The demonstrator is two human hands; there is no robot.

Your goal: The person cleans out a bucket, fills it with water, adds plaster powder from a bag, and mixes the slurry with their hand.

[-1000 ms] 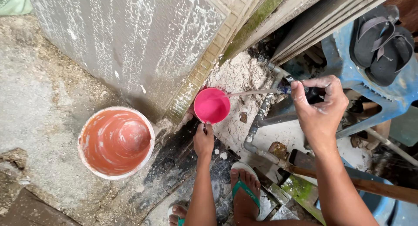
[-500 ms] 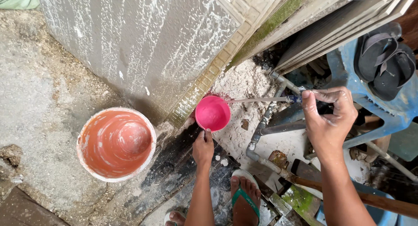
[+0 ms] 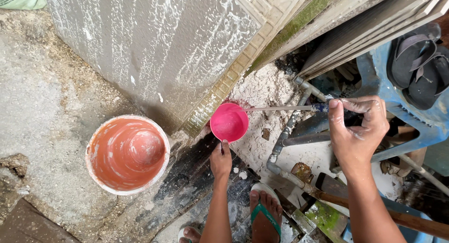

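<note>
Feet come first: your sandalled foot [image 3: 265,214] with its green strap stands on dark, wet boards [image 3: 196,177] at the bottom edge. Just above it your left hand [image 3: 220,159] pinches the near rim of a pink cup [image 3: 228,122], fingers closed on it, the cup held mouth-up with a little pale liquid in it. To your right, your right hand [image 3: 358,130] is curled shut around the blue end of a thin rod [image 3: 280,108]; the rod runs level to the left and its tip reaches the cup's far rim. Whether it dips inside, you cannot tell. Below that hand a grey pipe [image 3: 283,144] bends across pale rubble, and a wooden handle [image 3: 397,215] slants off to the lower right.

Left of the cup, well apart from it, an orange bucket [image 3: 127,154] with a white rim sits on the gritty ground, wet inside. Beyond both, a large grey slab [image 3: 154,51], streaked white, leans over the scene, with ribbed tiles [image 3: 243,69] stacked against its edge. Far right, dark sandals [image 3: 421,67] lie on a blue chair [image 3: 374,74].
</note>
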